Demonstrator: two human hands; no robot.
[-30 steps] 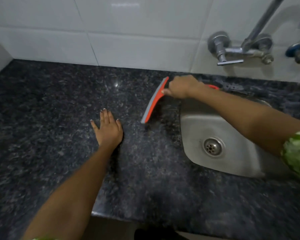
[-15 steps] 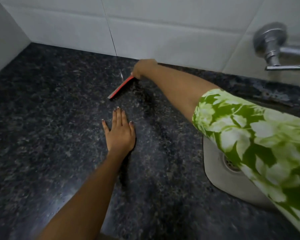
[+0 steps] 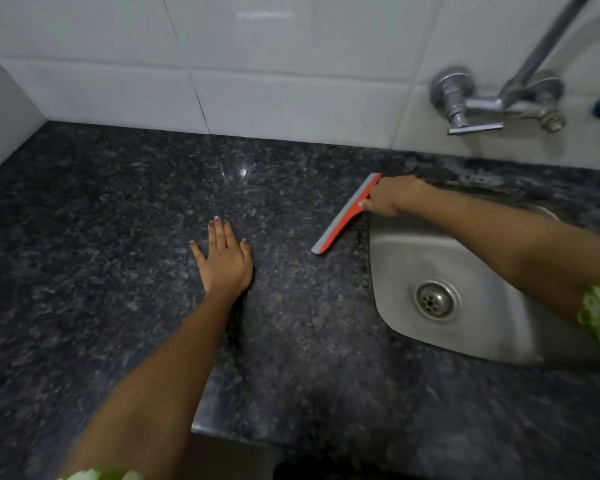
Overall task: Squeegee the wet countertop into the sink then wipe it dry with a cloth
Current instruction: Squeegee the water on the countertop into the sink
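The dark speckled worktop [image 3: 84, 271] runs from the left wall to the sink. Near its middle, the left hand [image 3: 224, 258] lies flat on the stone, its grip spread with straight fingers. Right of it, the red squeegee [image 3: 343, 216] stands slanted on the worktop just beside the sink's left rim, blade down. The right hand [image 3: 392, 199] has its grip curled round the squeegee's handle. The steel sink [image 3: 482, 327] sits toward the right edge, under a wall tap [image 3: 482, 102].

Dark speckled countertop [image 3: 118, 271], orange squeegee [image 3: 343, 214] and flat left hand [image 3: 224, 259] on it
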